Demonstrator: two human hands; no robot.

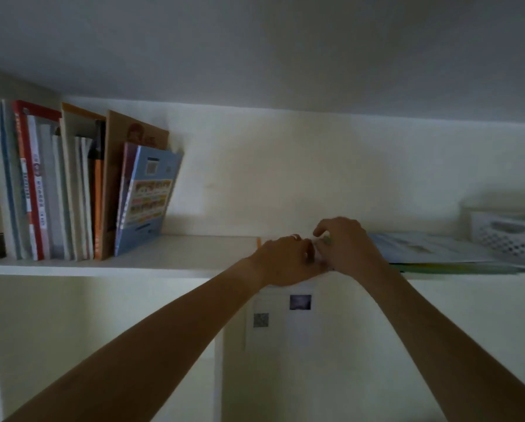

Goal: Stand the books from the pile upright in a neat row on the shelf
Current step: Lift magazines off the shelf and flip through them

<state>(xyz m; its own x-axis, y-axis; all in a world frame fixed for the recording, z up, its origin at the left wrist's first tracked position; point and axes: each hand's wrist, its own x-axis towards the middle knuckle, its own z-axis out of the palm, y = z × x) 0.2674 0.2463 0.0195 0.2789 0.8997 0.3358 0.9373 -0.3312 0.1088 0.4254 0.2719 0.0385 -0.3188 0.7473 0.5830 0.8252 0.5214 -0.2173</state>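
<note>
Hands first: both are up at the front edge of the shelf (133,264), left hand (285,260) and right hand (346,248) touching each other, fingers curled over the near end of the flat pile (437,254). They look to be pinching the top book's corner, though blur hides exactly which cover they have, and it's hard to call whether anything is lifted yet. A white sheet with two small dark patches hangs just under the left hand, below the shelf edge; whether it's a book coming off the pile, I can't tell. Out to the left, the standing row (57,190) is well apart from the hands, and its end book, the blue book (147,196), leans left against the others. Bare shelf between. Far right, a white basket (511,236) sits beside the pile. Step in hand, I'd say: picking the next book. Next move calls for a firm grip, a turn to vertical, and a slide up against that blue one.
</note>
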